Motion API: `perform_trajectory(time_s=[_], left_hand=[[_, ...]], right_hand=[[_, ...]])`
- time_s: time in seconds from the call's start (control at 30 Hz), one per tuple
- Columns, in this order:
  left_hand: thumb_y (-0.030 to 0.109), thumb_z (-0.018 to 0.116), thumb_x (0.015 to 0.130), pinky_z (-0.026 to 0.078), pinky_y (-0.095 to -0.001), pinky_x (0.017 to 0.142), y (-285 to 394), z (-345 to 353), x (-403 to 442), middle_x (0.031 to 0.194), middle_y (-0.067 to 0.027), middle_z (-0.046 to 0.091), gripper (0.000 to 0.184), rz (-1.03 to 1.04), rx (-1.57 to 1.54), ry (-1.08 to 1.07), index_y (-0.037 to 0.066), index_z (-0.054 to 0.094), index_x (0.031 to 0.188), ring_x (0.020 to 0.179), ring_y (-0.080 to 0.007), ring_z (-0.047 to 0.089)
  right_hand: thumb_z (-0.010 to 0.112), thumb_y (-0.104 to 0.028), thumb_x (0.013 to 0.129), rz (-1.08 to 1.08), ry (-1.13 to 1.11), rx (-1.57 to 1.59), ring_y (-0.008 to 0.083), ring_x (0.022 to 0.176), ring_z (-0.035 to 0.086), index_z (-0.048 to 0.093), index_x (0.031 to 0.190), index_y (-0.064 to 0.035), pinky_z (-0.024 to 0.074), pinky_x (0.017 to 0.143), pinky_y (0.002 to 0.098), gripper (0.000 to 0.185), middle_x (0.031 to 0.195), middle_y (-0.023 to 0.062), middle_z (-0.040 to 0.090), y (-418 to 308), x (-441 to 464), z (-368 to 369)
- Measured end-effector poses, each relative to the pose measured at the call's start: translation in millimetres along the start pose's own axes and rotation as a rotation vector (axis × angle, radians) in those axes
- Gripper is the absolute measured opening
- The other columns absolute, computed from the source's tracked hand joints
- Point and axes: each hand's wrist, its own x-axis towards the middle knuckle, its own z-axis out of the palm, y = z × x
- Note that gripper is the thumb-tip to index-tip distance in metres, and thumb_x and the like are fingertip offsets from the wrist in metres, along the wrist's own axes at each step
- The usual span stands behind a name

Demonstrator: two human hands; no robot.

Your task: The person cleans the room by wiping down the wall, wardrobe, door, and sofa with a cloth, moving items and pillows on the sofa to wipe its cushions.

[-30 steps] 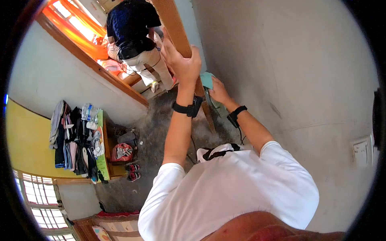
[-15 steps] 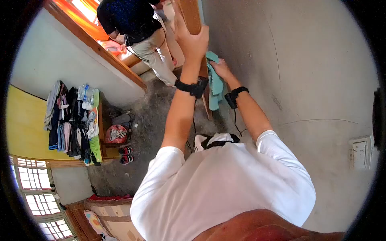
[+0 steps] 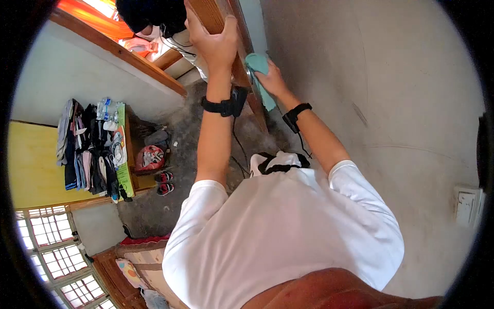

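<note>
My left hand (image 3: pixel 215 45) is up at the wooden door (image 3: pixel 210 15), its thumb and fingers wrapped around the door's edge. On the wall-facing side, my right hand (image 3: pixel 274 81) grips a green cloth (image 3: pixel 257 63). The cloth lies bunched against the door beside a shiny metal part, probably the knob, which it mostly covers. Part of the cloth hangs below my fingers. Each wrist wears a black strap with a small device and a cable.
Another person in a dark top (image 3: pixel 152 15) is beyond the doorway. A grey wall (image 3: pixel 386 103) rises close on my right. To the left stand a table heaped with clothes (image 3: pixel 95 154), a red bag (image 3: pixel 150 157) and shoes (image 3: pixel 164 184). A bed (image 3: pixel 149 262) is at lower left.
My left hand and the door edge have shifted left in view. My right hand moved slightly up and left, and the cloth is now more bunched. The other person has moved partly out of view.
</note>
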Motion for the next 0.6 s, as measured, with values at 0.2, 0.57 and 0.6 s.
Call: perform_trajectory(time_s=[0.2, 0.57, 0.6], left_hand=[[0.003, 0.071, 0.079, 0.040, -0.0353, 0.104, 1, -11, 3, 0.137, -0.0168, 0.050, 0.074, -0.014, -0.067, -0.025, -0.004, 0.035, 0.144, 0.119, -0.0258, 0.052], [0.002, 0.065, 0.077, 0.042, -0.0394, 0.102, 70, -40, 13, 0.136, -0.0177, 0.053, 0.061, 0.252, -0.278, 0.198, 0.000, 0.048, 0.136, 0.122, -0.0310, 0.052], [0.002, 0.065, 0.077, 0.042, -0.0394, 0.102, 86, -50, 14, 0.136, -0.0177, 0.053, 0.060, 0.367, -0.307, 0.235, 0.000, 0.048, 0.135, 0.122, -0.0310, 0.052]], right_hand=[[0.068, -0.033, 0.086, 0.474, -0.154, 0.340, 0.0398, 0.095, 0.066, 0.065, 0.106, 0.0029, 0.0514, 0.084, 0.0458, 0.041, 0.096, 0.0234, 0.068, -30, 13, -6], [0.070, -0.027, 0.084, -0.137, -0.059, -0.228, 0.0464, 0.120, 0.052, 0.057, 0.125, -0.0002, 0.0436, 0.102, 0.0503, 0.051, 0.139, 0.0281, 0.047, -9, -19, 7], [0.070, -0.027, 0.084, -0.096, -0.069, -0.215, 0.0474, 0.120, 0.051, 0.058, 0.125, -0.0024, 0.0429, 0.102, 0.0500, 0.049, 0.138, 0.0279, 0.048, -6, -15, 9]])
